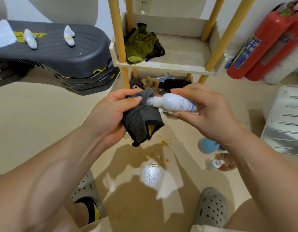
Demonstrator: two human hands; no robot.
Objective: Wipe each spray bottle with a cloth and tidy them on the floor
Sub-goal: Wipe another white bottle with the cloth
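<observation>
My right hand (207, 111) grips a white spray bottle (175, 103) held sideways at chest height, its cap end pointing left. My left hand (111, 113) is closed on a grey cloth (141, 121), which wraps the bottle's cap end; the nozzle is hidden inside it. On the floor at the lower right stand a blue bottle (207, 146), a small clear bottle with a white spray head (213, 164) and an amber-brown bottle (227, 162), close together.
A low white shelf with wooden posts (161, 64) stands ahead, with a green cloth (141, 44) on it and clutter beneath. Stacked black step platforms (61, 52) lie left. Red fire extinguishers (269, 44) and a metal rack (285, 119) are right. Orange stains (161, 143) mark the floor.
</observation>
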